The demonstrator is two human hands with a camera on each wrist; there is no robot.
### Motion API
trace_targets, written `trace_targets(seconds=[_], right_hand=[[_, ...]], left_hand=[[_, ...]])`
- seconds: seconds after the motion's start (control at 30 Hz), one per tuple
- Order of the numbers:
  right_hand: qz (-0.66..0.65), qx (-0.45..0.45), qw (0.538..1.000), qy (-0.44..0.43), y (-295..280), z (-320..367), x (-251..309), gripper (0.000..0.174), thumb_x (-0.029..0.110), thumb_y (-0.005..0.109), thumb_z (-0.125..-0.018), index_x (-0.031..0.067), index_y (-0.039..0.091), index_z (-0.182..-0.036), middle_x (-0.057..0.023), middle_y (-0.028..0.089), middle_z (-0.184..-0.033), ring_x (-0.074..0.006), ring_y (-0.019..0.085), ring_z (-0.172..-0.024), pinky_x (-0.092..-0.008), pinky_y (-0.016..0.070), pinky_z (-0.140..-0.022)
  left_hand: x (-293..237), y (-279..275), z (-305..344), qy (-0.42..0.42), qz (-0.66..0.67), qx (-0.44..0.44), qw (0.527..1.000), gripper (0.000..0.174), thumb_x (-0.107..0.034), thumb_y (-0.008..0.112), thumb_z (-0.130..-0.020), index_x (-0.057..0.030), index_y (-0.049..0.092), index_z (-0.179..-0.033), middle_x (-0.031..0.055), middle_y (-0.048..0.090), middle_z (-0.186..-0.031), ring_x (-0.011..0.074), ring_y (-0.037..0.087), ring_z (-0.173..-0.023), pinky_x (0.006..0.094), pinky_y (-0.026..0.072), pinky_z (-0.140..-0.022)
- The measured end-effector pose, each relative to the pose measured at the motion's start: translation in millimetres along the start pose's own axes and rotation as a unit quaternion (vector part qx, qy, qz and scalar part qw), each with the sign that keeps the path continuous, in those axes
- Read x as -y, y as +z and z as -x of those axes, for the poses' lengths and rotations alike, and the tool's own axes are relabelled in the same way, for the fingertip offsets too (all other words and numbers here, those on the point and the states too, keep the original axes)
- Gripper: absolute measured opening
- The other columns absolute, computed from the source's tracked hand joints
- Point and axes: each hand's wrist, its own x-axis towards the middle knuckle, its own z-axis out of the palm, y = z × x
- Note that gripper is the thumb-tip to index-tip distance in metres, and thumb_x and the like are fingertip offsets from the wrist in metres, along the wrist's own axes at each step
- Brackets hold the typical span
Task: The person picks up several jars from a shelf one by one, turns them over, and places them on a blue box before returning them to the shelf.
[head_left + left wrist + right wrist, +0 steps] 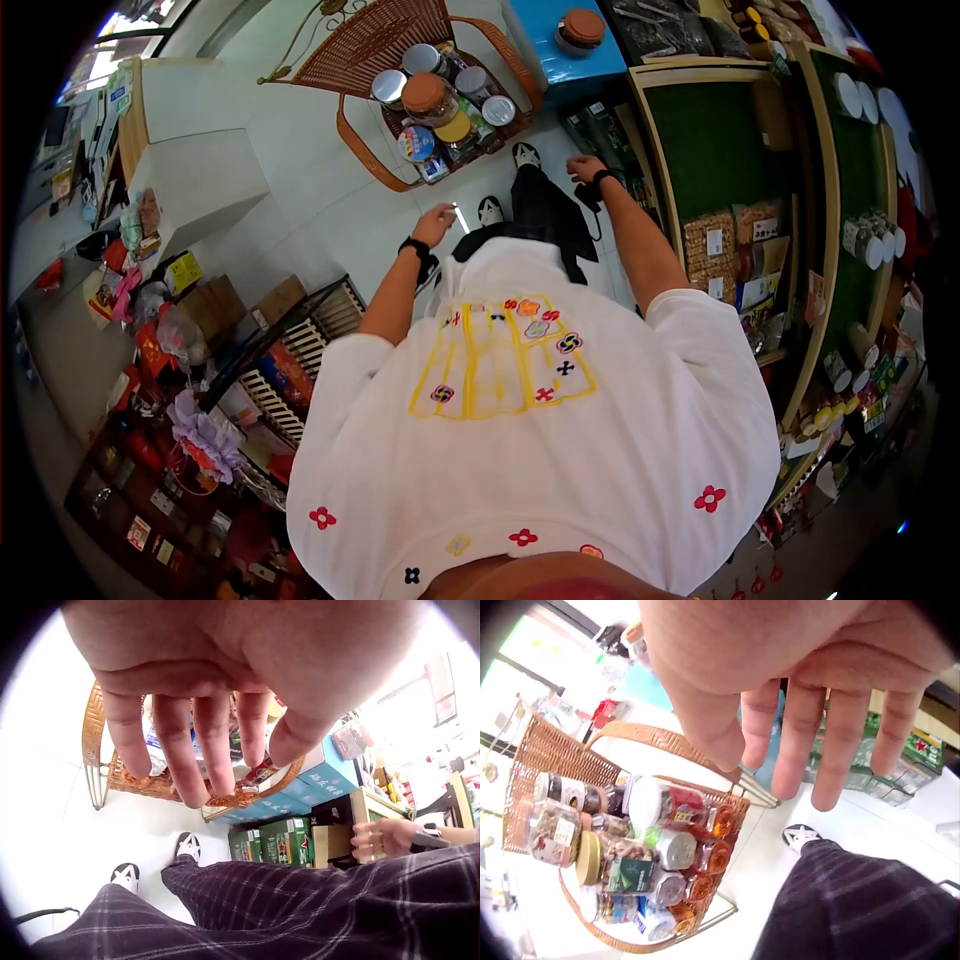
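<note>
Left hand: released, the fingers [214, 746] loose and extended downward; the hand [433, 225] hangs in front of the person, near the chair, a black band [420, 250] on its wrist
Right hand: also released, fingers hanging relaxed with slight bend; this hand [585, 170] is well apart from the other, beside the green boxes [285, 841]
Wicker chair: the brown chair [355, 55] stands facing the person, just beyond the shoes [526, 155]; its curved arms frame the seat
Jars: the jars [422, 58] sit crowded together on the chair seat, many with silver lids; among them a brown-lidded jar [428, 97], a gold-lidded jar [590, 857] of brown pieces, and a blue-topped tub [415, 143]
Blue surface: a bright blue surface [540, 65] lies beside the chair, another brown-lidded container [580, 33] on it
Shelves: green-backed shelves [715, 140] stand on the person's right; packets [710, 250] of small tan food are stacked there
Clothes: a white shirt [540, 450] with stitched flowers; dark checked trousers [270, 892]
Floor: pale tiles [300, 190]; a purple ruffled bundle [205, 430] among clutter at the left
</note>
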Motion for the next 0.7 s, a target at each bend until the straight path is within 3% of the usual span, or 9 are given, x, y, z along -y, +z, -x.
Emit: trace_targets(seconds=[0.07,0.1,0.17,0.2,0.3,0.37,0.43,0.47,0.7], right_hand=[[0.073,-0.015,0.995,-0.064,-5.8,-42.2,21.4,0.037,0.025,0.06,-0.085,0.0057,0.059,-0.118,-0.0094,0.063,-0.108,-0.0213,0.061,-0.096,-0.0376,0.0505,-0.082],[0.098,0.058,0.993,0.014,94.5,4.5,-21.8,0.044,0.029,0.062,-0.082,0.0097,0.058,-0.121,-0.0089,0.064,-0.109,-0.0206,0.061,-0.094,-0.0384,0.0498,-0.081],[0.185,-0.02,0.979,-0.082,90.9,-53.3,-0.7,0.054,0.034,0.065,-0.077,0.014,0.056,-0.126,-0.0086,0.064,-0.111,-0.0217,0.062,-0.091,-0.0381,0.0496,-0.08],[0.169,-0.007,0.984,-0.049,77.6,-57.5,41.3,0.062,0.034,0.066,-0.075,0.0115,0.05,-0.131,-0.0122,0.062,-0.115,-0.0241,0.061,-0.095,-0.0368,0.0475,-0.085],[0.095,-0.021,0.993,-0.069,108.3,-117.9,41.1,0.072,0.034,0.067,-0.072,0.0077,0.044,-0.135,-0.0153,0.06,-0.117,-0.0273,0.059,-0.101,-0.0371,0.0447,-0.09],[0.116,-0.084,0.986,-0.091,130.0,-154.2,39.3,0.072,0.031,0.067,-0.071,0.0028,0.044,-0.133,-0.0171,0.059,-0.116,-0.0284,0.057,-0.105,-0.0359,0.0431,-0.092],[-0.045,-0.049,0.993,-0.098,140.6,-182.9,40.2,0.069,0.027,0.067,-0.068,0.0006,0.046,-0.128,-0.0167,0.057,-0.12,-0.029,0.057,-0.106,-0.036,0.0439,-0.09],[-0.055,-0.057,0.995,-0.067,144.9,-188.8,40.4,0.081,0.033,0.064,-0.066,0.0006,0.037,-0.135,-0.0218,0.052,-0.125,-0.0315,0.051,-0.117,-0.0339,0.0384,-0.099],[-0.194,-0.015,0.981,-0.009,140.8,-185.8,52.4,0.08,0.024,0.066,-0.062,0.0003,0.038,-0.133,-0.018,0.055,-0.12,-0.0256,0.058,-0.104,-0.0317,0.0464,-0.087]], left_hand=[[-0.8,8.9,-2.3,0.028,-0.006,-0.022,0.999,0.031,-0.022,0.058,-0.086,-0.0094,0.059,-0.114,0.0044,0.065,-0.081,0.0142,0.058,-0.073,0.0283,0.0467,-0.071],[36.6,-9.2,119.7,-0.087,-0.022,-0.005,0.996,0.031,-0.022,0.058,-0.086,-0.0094,0.059,-0.113,0.0046,0.064,-0.08,0.014,0.058,-0.072,0.0282,0.0466,-0.071],[50.9,-1.4,106.2,-0.096,-0.011,-0.014,0.995,0.03,-0.022,0.058,-0.086,-0.0088,0.059,-0.113,0.0056,0.065,-0.08,0.0137,0.058,-0.072,0.0282,0.0466,-0.071],[63.6,1.7,91.6,-0.097,-0.003,-0.023,0.995,0.03,-0.022,0.058,-0.086,-0.0087,0.059,-0.113,0.0056,0.065,-0.081,0.0135,0.058,-0.072,0.028,0.0466,-0.071],[92.0,1.9,136.4,-0.156,0.012,-0.021,0.987,0.029,-0.022,0.057,-0.087,-0.0082,0.059,-0.113,0.005,0.065,-0.081,0.014,0.058,-0.072,0.0285,0.0468,-0.071],[73.3,-5.4,158.3,-0.225,-0.006,0.022,0.974,0.03,-0.017,0.052,-0.09,-0.0036,0.055,-0.118,0.0068,0.066,-0.094,0.0135,0.059,-0.079,0.0278,0.047,-0.073],[87.8,-6.6,175.0,-0.247,0.024,0.011,0.969,0.031,-0.017,0.052,-0.091,-0.0035,0.054,-0.119,0.0075,0.065,-0.097,0.0142,0.059,-0.082,0.0283,0.0471,-0.075],[96.1,-8.0,181.5,-0.265,0.051,-0.002,0.963,0.032,-0.017,0.052,-0.091,-0.0033,0.054,-0.119,0.0082,0.065,-0.1,0.0149,0.06,-0.085,0.0288,0.0472,-0.076],[54.1,-9.5,150.5,-0.245,0.094,-0.038,0.964,0.032,-0.019,0.053,-0.091,-0.0038,0.054,-0.12,0.01,0.064,-0.103,0.0148,0.059,-0.087,0.0276,0.0452,-0.081]])
